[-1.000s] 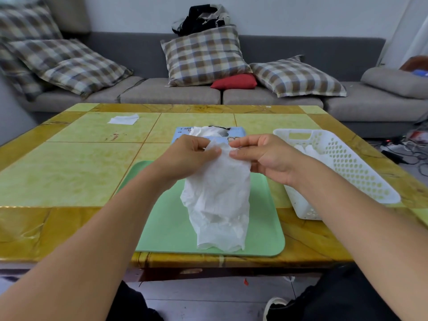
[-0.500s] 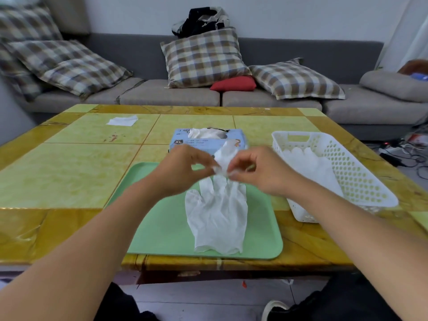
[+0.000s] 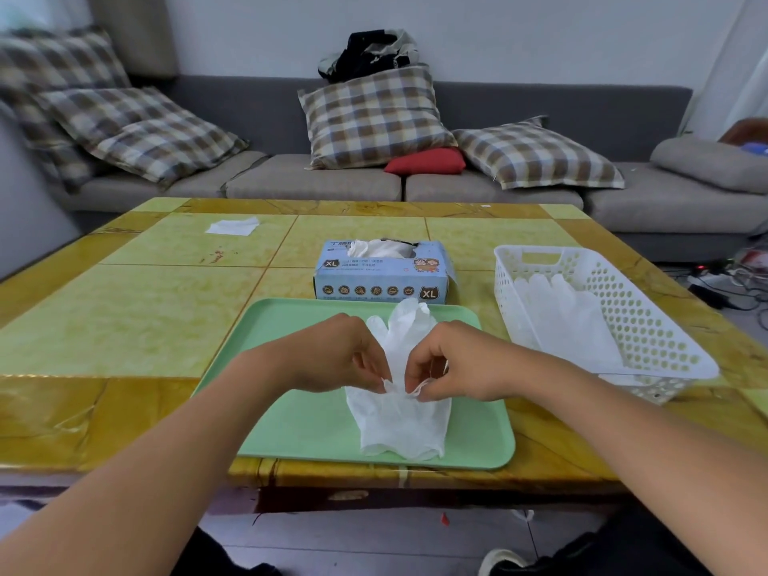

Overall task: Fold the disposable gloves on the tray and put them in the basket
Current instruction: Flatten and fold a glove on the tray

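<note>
A white disposable glove point(image 3: 401, 421) lies on the green tray point(image 3: 291, 426), cuff toward me and fingers pointing toward the far rim. My left hand point(image 3: 332, 355) and my right hand point(image 3: 461, 359) meet over its middle, each pinching the thin material between thumb and fingertips. The glove's fingers stick up behind my hands. To the right stands the white perforated basket point(image 3: 648, 326) with folded white gloves point(image 3: 561, 313) inside.
A blue XL glove box point(image 3: 382, 272) with a glove poking out stands just behind the tray. A white tissue point(image 3: 232, 226) lies at the far left of the yellow-green table point(image 3: 124, 309). A grey sofa with plaid cushions runs behind the table.
The glove hung lifted from both hands a second ago; now it lies lowered on the tray, and both hands have come down and nearer to me while still pinching it.
</note>
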Action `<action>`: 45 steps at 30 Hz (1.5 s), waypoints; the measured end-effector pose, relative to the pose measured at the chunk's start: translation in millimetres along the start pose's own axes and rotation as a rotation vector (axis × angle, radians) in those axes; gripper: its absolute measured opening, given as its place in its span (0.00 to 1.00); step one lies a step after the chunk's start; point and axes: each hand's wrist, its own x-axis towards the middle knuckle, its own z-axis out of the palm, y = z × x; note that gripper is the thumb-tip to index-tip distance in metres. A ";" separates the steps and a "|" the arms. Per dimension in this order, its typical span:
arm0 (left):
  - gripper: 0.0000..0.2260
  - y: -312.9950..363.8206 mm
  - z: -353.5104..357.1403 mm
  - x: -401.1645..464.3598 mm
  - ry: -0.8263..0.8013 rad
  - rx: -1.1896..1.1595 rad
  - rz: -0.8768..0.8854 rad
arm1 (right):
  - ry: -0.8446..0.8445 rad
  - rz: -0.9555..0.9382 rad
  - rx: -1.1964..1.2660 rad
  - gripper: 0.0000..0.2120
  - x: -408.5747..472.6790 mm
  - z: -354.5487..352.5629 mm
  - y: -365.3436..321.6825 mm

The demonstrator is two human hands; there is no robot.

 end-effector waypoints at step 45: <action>0.09 -20.7 17.6 16.4 0.278 -0.516 -0.597 | 0.357 0.307 -0.189 0.32 56.0 -4.6 22.2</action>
